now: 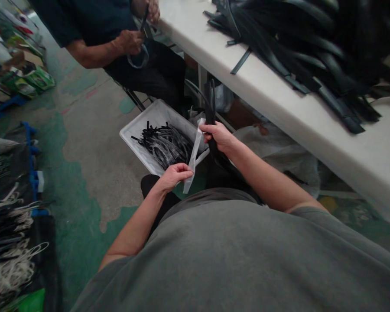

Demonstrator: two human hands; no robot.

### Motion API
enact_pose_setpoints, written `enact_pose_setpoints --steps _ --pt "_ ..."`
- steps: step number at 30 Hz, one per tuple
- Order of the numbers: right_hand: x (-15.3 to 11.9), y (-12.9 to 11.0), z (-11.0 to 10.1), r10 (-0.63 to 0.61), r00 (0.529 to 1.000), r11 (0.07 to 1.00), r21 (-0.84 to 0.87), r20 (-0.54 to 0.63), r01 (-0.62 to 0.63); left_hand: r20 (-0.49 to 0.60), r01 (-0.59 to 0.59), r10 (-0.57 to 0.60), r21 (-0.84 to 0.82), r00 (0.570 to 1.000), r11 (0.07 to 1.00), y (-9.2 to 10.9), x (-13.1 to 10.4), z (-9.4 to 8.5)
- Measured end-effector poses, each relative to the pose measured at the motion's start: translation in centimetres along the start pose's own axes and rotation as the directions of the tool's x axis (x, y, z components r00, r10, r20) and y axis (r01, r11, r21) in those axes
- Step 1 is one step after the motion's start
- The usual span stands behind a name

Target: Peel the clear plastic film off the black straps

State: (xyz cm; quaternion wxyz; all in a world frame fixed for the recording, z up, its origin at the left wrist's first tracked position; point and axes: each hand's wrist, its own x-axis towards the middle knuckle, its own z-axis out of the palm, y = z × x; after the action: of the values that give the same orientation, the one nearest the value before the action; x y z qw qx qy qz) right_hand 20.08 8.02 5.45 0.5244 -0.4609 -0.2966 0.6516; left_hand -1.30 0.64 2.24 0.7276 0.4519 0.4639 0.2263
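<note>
The floor (84, 173) is of green colour, with wide grey-brown patches (their borders are quite irregular). A long white bench (266, 93) goes diagonally across the right side, and under it one can see a pale leg (202, 78). Along the left side there are blue pallets (8, 106). The light is rather dim and soft, brighter on the bench top.

Pale cords (11, 275) heaped on dark sheet (47, 255); green floor (73, 225), grey patches (94, 151).
</note>
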Motion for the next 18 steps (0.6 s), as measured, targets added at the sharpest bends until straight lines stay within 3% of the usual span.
enact_pose_setpoints --steps 7,11,15,18 --pt "0.6 0.2 0.4 0.029 0.999 1.0 -0.005 -0.033 -0.029 0.119 0.072 -0.075 0.029 0.99 0.997 -0.4 0.2 0.8" --pt "-0.2 1.2 0.0 0.096 0.995 0.99 -0.1 0.005 -0.095 0.031 0.056 -0.055 -0.017 0.998 0.998 -0.3 0.3 0.9" --pt "-2.8 3.3 -0.5 0.3 0.942 0.93 -0.266 0.149 -0.254 -0.117 0.049 -0.06 -0.091 0.991 0.995 -0.2 0.4 0.7" --pt "-4.6 4.9 -0.2 0.31 0.932 0.913 -0.333 0.186 -0.237 -0.139 0.049 -0.063 -0.1 0.988 0.994 -0.4 0.6 0.8"
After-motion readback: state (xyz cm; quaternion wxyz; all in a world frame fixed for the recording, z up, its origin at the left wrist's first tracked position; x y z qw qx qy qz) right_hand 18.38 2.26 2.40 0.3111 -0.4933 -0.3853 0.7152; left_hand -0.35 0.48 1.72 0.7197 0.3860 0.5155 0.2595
